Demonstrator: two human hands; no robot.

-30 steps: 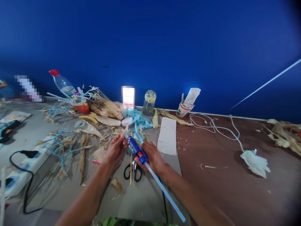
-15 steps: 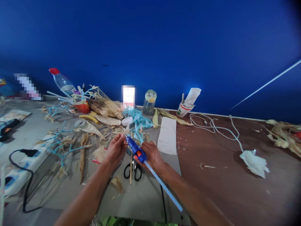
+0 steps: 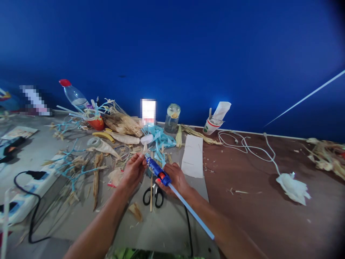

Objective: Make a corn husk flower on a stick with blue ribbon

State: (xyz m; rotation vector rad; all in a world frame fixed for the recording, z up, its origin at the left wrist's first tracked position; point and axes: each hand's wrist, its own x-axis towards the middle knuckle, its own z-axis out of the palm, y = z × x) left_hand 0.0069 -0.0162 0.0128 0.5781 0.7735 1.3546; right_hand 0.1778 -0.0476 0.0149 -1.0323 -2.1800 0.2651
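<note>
My right hand (image 3: 176,176) is wrapped round a blue hot glue gun (image 3: 155,167) that tilts up to the left. A long translucent glue stick (image 3: 192,212) trails out of its back toward the lower right. At the nozzle, my left hand (image 3: 134,167) pinches a small pale piece of dried husk (image 3: 145,149); fingers partly hide it. Under the gun, black-handled scissors (image 3: 159,199) and a thin wooden stick (image 3: 151,196) lie on the grey board (image 3: 161,233).
Blue-wrapped stems (image 3: 72,172), dried husks (image 3: 124,124) and a power strip (image 3: 35,190) spread over the left side. At the back are a glass jar (image 3: 172,117), blue ribbon (image 3: 161,138) and a paper cup (image 3: 211,126). White paper (image 3: 192,156) and a white cable (image 3: 258,148) lie rightward.
The whole view has shifted slightly, so everything sits a little further right. Both hands keep their holds, the glue gun's tip staying at my left fingertips.
</note>
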